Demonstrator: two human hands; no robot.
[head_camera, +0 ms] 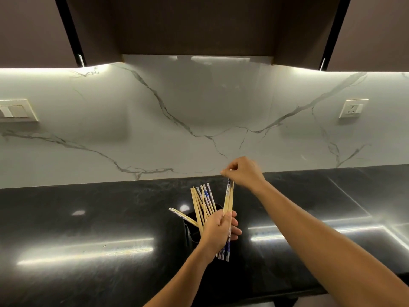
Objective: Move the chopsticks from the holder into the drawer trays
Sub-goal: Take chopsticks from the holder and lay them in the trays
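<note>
Right grip (243, 171) pinches the top of a pair (229, 196), whose lower part the left grip (218, 227) clenches with a bundle (225, 251) above the holder (191, 231) on the desk (88, 218). Slide the pair flush, then lift clear without snagging the chopsticks (204, 200) fanned in the holder.

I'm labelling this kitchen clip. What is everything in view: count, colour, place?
holder: one, black, low centre, partly hidden
chopsticks in holder: several, pale wood, blue-white ends
held chopsticks: a few, same colours, between both hands
counter: one, glossy black, foreground
backsplash: one, white marble, behind counter
switch plate: one, cream, wall left
socket: one, cream, wall right
cabinets: a row, dark brown, overhead
left hand: one, grips held chopsticks
right hand: one, pinches their top
</note>
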